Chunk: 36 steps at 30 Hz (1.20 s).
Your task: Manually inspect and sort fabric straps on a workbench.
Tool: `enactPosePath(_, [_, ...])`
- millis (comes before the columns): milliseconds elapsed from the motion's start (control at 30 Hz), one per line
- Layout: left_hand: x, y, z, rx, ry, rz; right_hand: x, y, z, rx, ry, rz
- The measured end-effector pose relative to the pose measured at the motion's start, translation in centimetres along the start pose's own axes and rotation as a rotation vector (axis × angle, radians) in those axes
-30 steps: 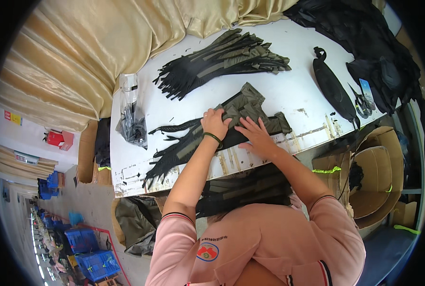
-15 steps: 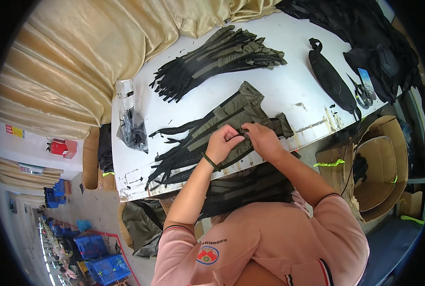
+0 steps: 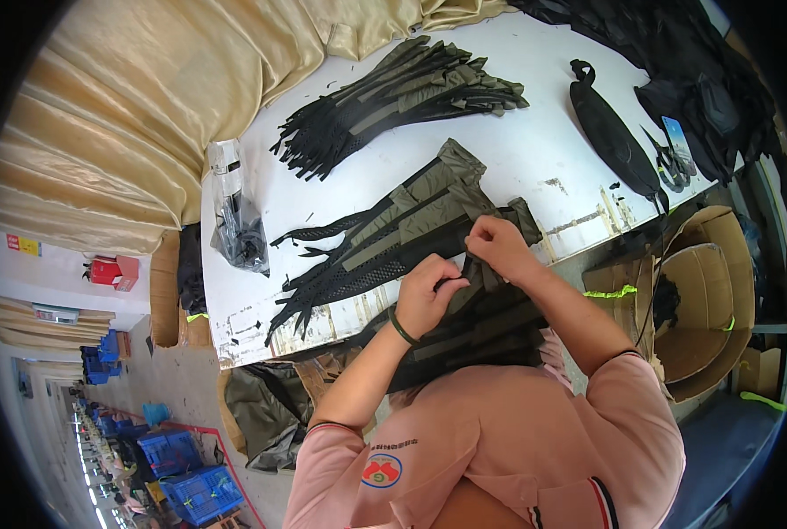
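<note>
At the table's front edge, my left hand is closed, thumb against fingers, on a dark fabric piece. My right hand pinches the same piece a little farther right. Its lower part hangs over the edge and blends with the dark cloth in front of me, so its full outline is hidden. Just beyond my hands lies a loose pile of olive and black mesh fabric pieces, their narrow mesh ends fanned out to the left. Farther back rests a thicker stack of similar pieces.
The white table also bears a clear plastic bag, a black elongated pouch, scissors and a phone. Black cloth heaps at the far right. Cardboard boxes stand beside the table; a gold curtain hangs behind.
My hands have moved apart and nearer to me. The fabric piece between them has been drawn off the pile toward the table's front edge.
</note>
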<state>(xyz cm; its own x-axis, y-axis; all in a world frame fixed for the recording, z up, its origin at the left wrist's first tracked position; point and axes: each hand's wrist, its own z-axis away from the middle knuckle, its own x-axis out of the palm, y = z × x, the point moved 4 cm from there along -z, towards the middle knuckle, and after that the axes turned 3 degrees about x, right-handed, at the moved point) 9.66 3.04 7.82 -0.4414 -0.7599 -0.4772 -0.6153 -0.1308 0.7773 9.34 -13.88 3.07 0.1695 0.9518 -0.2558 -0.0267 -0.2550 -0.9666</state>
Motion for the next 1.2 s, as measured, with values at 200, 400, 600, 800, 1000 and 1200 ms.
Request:
enactPosePath(200, [0.4, -2.2, 1.3, -0.240, -0.081, 0.054, 1.8, 2.5, 2.5, 0.432, -0.172, -0.625])
enactPosePath(400, [0.9, -2.9, 1.3, -0.485, -0.117, 0.369, 1.8, 1.4, 3.3, 0.374, -0.279, -0.688])
enactPosePath(600, [-0.3, -3.4, 0.9, -0.534, -0.068, 0.624, 1.1, 2.3, 3.8, 0.431, -0.345, -0.864])
enactPosePath(800, [-0.5, -2.4, 0.4, -0.533, -0.064, 0.750, 2.8, -0.8, 5.6, 0.353, -0.719, -1.040])
enactPosePath(1000, [-0.2, -2.1, 0.2, -0.491, -0.100, 0.759, 3.9, -2.8, 6.5, 0.523, -0.511, -1.385])
enactPosePath(1200, [-1.6, -2.2, 0.5, -0.452, -0.116, 0.669, 0.3, -1.9, 5.6, -0.111, -0.176, 0.064])
